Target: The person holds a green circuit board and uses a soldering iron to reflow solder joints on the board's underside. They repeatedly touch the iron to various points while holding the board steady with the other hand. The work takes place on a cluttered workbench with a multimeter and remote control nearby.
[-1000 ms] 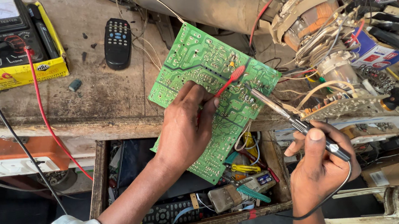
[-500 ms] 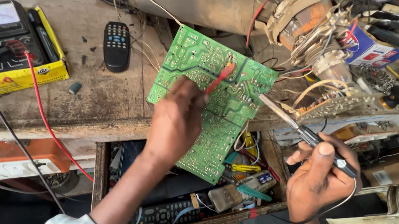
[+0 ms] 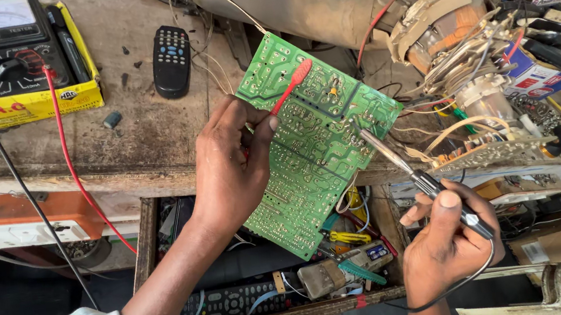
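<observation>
My left hand [image 3: 228,168] has its grip clenched on 2 things at once: the near-left edge of the green circuit board [image 3: 314,138], propped tilted with its solder side up over the worktop's [image 3: 148,142] near edge and the open drawer [image 3: 271,303] below, and a red-handled tool [image 3: 291,85] pinched between thumb and fingers, its red end lying across the far part of the board. My right hand [image 3: 447,244] grasps the dark handle of the soldering iron [image 3: 420,179] like a pen, its metal tip resting at, or just above, the board's right edge; I cannot tell whether it touches a joint. To do this step well, I judge that 3 things matter: the board should stay braced against the worktop edge so it does not rock under the tip; the iron should meet only 1 pad, held steady until the solder flows, not dragged across neighbouring tracks; and the red tool should be kept off the heated joint until it is needed. The iron's cord [image 3: 456,286] loops near my right wrist and should hang free of the drawer's clutter. Far left on the worktop stands a yellow-cased analogue meter [image 3: 11,59], its red lead [image 3: 82,183] and black lead [image 3: 25,191] trailing over the near edge; a black remote control [image 3: 171,60] lies just right of it, and a loose tangle of wires and coils [image 3: 470,60] sits right of the board, close enough to catch a careless tip.
</observation>
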